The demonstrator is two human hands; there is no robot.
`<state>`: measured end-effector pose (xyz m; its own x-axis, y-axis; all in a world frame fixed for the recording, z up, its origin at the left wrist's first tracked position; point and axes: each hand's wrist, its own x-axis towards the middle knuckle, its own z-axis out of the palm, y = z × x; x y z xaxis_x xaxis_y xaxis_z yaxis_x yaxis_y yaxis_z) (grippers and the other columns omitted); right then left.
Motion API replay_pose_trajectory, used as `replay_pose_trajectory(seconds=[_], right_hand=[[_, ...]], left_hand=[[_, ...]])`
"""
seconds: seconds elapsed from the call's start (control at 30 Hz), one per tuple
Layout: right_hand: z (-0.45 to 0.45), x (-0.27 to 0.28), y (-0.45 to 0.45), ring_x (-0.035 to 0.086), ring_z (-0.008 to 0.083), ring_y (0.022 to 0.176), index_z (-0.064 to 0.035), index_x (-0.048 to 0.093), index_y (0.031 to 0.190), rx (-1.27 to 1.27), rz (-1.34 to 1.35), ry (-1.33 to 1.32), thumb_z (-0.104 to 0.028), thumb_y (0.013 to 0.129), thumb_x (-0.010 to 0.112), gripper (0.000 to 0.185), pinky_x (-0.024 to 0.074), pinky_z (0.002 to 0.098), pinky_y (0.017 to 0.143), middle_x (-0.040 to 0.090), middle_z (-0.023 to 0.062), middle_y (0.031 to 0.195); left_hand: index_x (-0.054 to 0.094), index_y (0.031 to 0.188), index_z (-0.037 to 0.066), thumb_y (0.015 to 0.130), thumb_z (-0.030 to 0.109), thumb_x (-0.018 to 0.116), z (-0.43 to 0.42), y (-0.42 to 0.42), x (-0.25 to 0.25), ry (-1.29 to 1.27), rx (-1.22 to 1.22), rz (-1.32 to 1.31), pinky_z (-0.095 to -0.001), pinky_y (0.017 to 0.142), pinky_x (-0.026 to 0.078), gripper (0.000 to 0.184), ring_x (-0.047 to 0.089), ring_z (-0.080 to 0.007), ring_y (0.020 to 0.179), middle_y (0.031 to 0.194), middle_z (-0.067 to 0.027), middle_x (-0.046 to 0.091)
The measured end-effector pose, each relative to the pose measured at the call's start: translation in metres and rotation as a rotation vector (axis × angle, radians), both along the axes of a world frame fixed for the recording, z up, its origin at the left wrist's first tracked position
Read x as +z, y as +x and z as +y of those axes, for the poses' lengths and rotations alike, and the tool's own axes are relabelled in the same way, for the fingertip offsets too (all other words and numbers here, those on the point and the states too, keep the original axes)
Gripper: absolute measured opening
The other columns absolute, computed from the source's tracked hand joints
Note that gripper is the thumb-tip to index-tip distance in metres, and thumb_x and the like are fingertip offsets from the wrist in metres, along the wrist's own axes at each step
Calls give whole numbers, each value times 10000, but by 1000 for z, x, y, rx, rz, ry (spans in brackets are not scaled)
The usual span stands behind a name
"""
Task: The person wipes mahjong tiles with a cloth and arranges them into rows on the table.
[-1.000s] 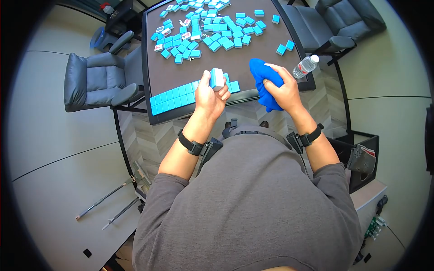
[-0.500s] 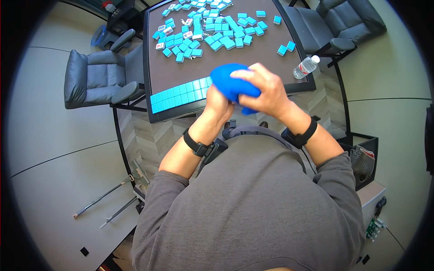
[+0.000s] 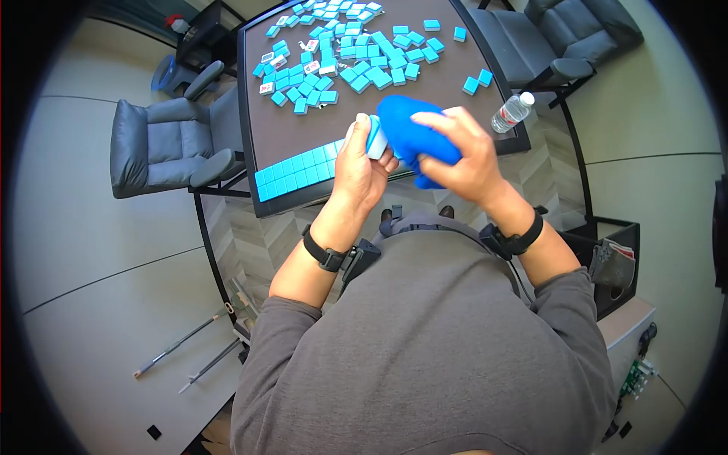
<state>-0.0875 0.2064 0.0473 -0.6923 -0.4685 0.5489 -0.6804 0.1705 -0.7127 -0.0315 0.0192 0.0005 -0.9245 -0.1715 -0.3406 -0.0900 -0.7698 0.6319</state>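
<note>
My left hand [image 3: 362, 168] grips a small stack of blue-and-white tiles [image 3: 376, 139] above the near edge of the table. Right beside it, my right hand [image 3: 464, 152] is closed around a bunched blue cloth [image 3: 415, 133], which overlaps the right side of the held tiles. Below and left of my left hand, a double row of blue tiles [image 3: 297, 173] lies along the table's near edge. Farther back, many loose tiles [image 3: 362, 51] are scattered, mostly blue side up, a few showing white faces.
A clear plastic bottle [image 3: 513, 112] stands at the right corner of the dark table [image 3: 447, 114]. Grey armchairs are at the left [image 3: 171, 144] and upper right [image 3: 557, 45]. A black bin [image 3: 635, 243] stands at the lower right.
The cloth in my right hand went left over my left hand, then shifted slightly back right, so the held tiles show again. My left hand still grips them.
</note>
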Motion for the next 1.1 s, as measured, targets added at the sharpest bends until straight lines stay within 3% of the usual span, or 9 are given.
replay_pose_trajectory(seconds=[0.07,0.13,0.23,0.27,0.4,0.53,0.87,1.03,1.1], right_hand=[[-11,3,8,661,311,825,-171,692,1206,55,182,11,-116,646,803,574,560,392,706,632,132,987],[-16,-6,12,663,304,807,-205,691,1207,12,257,44,-176,607,851,622,560,386,688,628,111,987],[-9,-27,-8,670,327,830,-198,685,1209,-50,247,129,-185,677,813,547,565,402,709,631,121,996],[-9,-35,-17,670,337,847,-184,682,1211,-124,130,149,-180,712,783,509,563,407,725,634,128,999],[15,-54,-44,684,325,928,-103,671,1216,-324,-86,165,-140,792,702,427,551,394,820,667,142,1062],[33,-49,-32,690,289,976,-87,668,1231,-164,-238,172,-124,798,701,436,542,374,863,678,137,1094],[33,-66,-26,667,187,1039,-36,621,1294,-132,-411,35,-146,867,702,448,536,349,907,679,109,1172],[22,-18,-8,675,205,975,-62,641,1274,31,-290,36,-121,823,749,467,540,348,870,665,116,1099],[12,-8,-2,679,259,908,-112,662,1254,103,-103,21,-133,759,795,512,553,359,795,653,134,1040]], left_hand=[[567,1208,91,1050,393,503,20,-2,-2,38,127,-90,-378,827,567,346,669,-212,973,1088,-82,661],[560,1253,68,1059,332,480,28,0,0,-8,106,-94,-393,918,566,336,673,-235,1067,1156,-119,668],[539,1093,140,1073,335,466,18,-4,-6,-99,51,-101,-294,586,455,209,571,-138,696,896,-24,604],[498,1010,160,1072,351,487,13,-2,-8,-17,41,-132,-269,518,313,201,416,-97,590,783,14,509],[520,997,160,1039,365,569,1,16,5,85,-100,27,-274,540,344,215,433,-113,602,758,18,511],[577,992,124,1031,385,578,-10,10,3,171,11,-42,-298,576,402,264,487,-134,626,775,5,557],[533,985,120,1059,473,468,-4,8,-3,93,41,-88,-282,502,310,366,379,-119,535,730,-37,526],[517,974,131,1058,487,469,10,2,-5,-9,60,-114,-279,491,282,370,334,-108,517,696,-17,490],[549,1050,128,1058,475,476,11,1,-15,-88,11,-123,-293,536,406,355,483,-127,594,801,-32,580]])
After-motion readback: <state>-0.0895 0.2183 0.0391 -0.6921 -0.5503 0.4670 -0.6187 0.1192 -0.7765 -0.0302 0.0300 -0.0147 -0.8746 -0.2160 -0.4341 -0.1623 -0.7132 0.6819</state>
